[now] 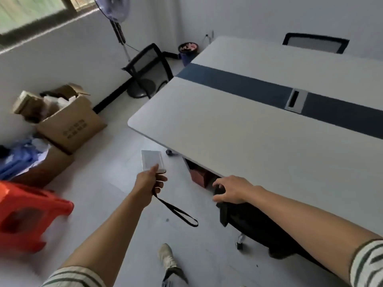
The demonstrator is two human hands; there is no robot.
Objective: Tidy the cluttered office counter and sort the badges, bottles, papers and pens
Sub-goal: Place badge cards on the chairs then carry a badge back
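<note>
Head cam, wide-angle, faces fwd + down; left hand (pixel 150 184), right hand (pixel 232 190) near, low-centre; table (pixel 248 141) rt, floor (pixel 116 162) left.

Even daylight, soft focus, wide-angle bend.
Light enters by the window (pixel 33 15), far left of the table (pixel 259 146); shadow beneath the table; red stool (pixel 29 214) left of it smeared, probably motion blur.
</note>
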